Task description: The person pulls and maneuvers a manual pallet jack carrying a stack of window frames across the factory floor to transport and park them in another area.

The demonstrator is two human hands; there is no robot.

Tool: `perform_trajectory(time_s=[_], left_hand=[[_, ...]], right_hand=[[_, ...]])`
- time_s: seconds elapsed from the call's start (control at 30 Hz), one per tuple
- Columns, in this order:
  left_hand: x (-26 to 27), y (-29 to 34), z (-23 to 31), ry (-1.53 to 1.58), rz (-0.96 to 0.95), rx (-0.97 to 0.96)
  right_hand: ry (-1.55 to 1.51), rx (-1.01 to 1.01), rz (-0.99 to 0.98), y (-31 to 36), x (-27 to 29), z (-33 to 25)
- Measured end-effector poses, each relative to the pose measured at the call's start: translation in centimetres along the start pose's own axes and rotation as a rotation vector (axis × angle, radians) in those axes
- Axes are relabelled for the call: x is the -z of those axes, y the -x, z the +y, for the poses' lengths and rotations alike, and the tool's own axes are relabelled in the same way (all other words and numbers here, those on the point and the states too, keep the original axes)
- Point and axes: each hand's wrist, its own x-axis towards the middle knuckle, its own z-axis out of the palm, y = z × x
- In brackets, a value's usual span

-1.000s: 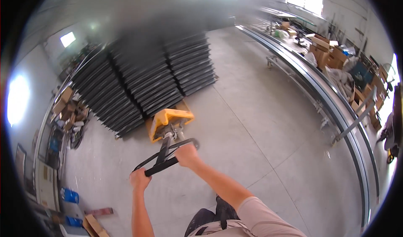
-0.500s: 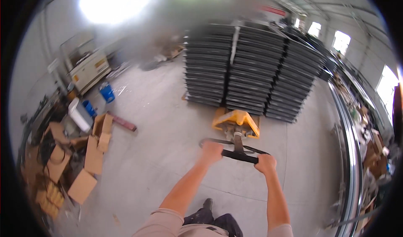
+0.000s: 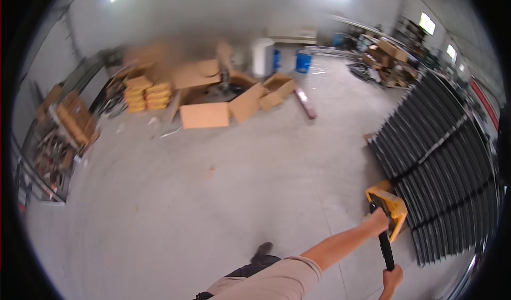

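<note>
Handle [image 3: 387, 252] of a yellow pallet truck [image 3: 397, 207] is in the lower right of the view, and both hands are closed around it. The left hand [image 3: 378, 221] grips its upper end, close to the yellow body; the right hand [image 3: 393, 277] grips the lower end, near the bottom edge of the view. The two hands are apart from each other, and a black length of the handle shows between them.

Just beyond the yellow body stand dark ridged stacks [image 3: 442, 146], side by side; the fisheye lens makes them look tilted. Below the handle, to the left, a dark shoe [image 3: 262, 249] is on the grey floor [image 3: 223, 193].

Farther away on this floor lies a reddish bar [image 3: 305, 102], and near it is a large open cardboard box [image 3: 205, 115], with yellow bundles [image 3: 146, 97] to its left. Behind the bar stands a blue container [image 3: 303, 61]. A heap of cardboard [image 3: 391, 55] is at the upper right, and brown cartons [image 3: 77, 119] lean at the far left. Part of the upper background is blurred, so I cannot tell what is there.
</note>
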Motion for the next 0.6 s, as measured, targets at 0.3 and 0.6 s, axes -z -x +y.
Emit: perform_trajectory(time_s=[0.3, 0.6], left_hand=[[5.5, 5.1, -0.2, 0.151, 0.051, 0.069], [8.7, 6.5, -1.6, 0.206, -0.014, -0.06]], right_hand=[[0.01, 0.037, 0.023, 4.1, 3.6, -1.4], [0.057, -0.039, -0.112, 5.7, 9.9, -5.6]])
